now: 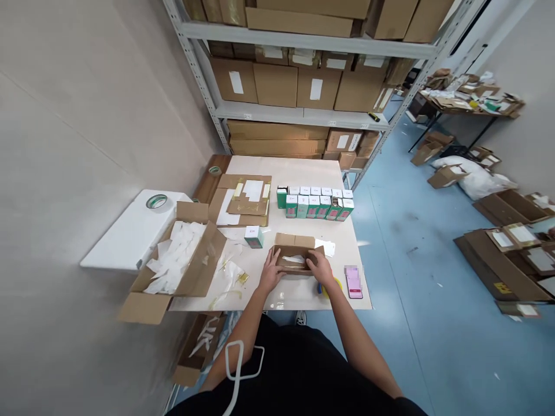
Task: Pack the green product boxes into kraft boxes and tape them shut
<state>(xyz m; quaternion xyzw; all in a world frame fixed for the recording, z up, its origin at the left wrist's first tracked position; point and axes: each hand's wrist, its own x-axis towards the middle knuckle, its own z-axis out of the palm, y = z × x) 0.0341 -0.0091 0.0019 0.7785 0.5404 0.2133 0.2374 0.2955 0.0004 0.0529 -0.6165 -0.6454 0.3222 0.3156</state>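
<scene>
A small open cardboard box [296, 252] sits on the white table [303, 173] in front of me, with white paper inside. My left hand [272, 270] grips the box's left near corner. My right hand [321, 268] is closed on its right near edge. A single green and white carton [254, 236] stands just left of the box. Two rows of the same green and white cartons [318, 203] stand behind it.
A pink phone [353, 282] and a yellow and blue object [326, 288] lie by my right hand. An open box of white packing paper [180, 260] overhangs the table's left edge. Flattened cardboard [245, 199], tape rolls [156, 201] and shelves of boxes [299, 86] lie behind.
</scene>
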